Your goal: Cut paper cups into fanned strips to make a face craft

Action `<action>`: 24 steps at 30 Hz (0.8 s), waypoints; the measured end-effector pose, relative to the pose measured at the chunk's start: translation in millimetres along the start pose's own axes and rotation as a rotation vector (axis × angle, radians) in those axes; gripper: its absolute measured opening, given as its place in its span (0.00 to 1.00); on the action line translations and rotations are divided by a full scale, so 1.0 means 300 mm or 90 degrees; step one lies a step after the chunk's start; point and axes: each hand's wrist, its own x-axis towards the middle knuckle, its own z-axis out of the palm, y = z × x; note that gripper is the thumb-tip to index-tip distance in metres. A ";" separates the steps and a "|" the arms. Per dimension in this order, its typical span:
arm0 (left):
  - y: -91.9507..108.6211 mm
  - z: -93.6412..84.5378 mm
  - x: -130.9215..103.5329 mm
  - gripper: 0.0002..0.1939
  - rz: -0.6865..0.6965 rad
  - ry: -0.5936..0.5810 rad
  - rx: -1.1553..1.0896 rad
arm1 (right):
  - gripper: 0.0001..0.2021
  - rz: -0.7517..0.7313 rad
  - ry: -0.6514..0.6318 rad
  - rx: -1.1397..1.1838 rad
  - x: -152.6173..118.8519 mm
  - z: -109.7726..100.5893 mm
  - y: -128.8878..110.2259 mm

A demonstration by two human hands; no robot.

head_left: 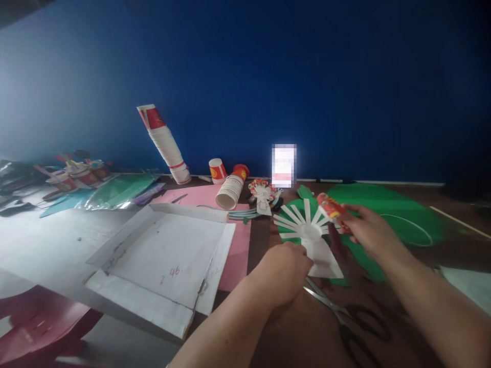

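Our R hand (pixel 356 229) is closed round a red-yellow tube (pixel 329 205) by the fringed paper cup (pixel 322 258) on green sheet (pixel 383 197); our L hand (pixel 287 266) curls at cup's edge, grip hidden. Cup's prob. light, bendy; we'd hold mid-wall.

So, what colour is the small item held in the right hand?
The small item in the right hand is mostly red with yellow markings; the head view shows it.

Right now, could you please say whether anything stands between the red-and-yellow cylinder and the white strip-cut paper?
Nothing visible does: the right hand holds the red-and-yellow cylinder beside the white strips; metal scissors lie nearer the wearer.
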 end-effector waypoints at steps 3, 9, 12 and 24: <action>-0.001 0.002 0.000 0.08 0.003 0.009 0.006 | 0.26 0.042 -0.027 0.019 -0.009 -0.011 -0.008; 0.000 0.005 0.002 0.09 0.001 0.019 0.027 | 0.28 0.014 -0.057 -0.046 -0.069 0.032 -0.049; 0.001 0.005 0.004 0.09 0.002 0.014 0.041 | 0.32 -0.003 -0.079 -0.148 -0.083 0.051 -0.067; 0.009 -0.012 0.004 0.11 -0.033 0.030 0.025 | 0.31 -0.011 -0.087 -0.300 -0.103 0.065 -0.108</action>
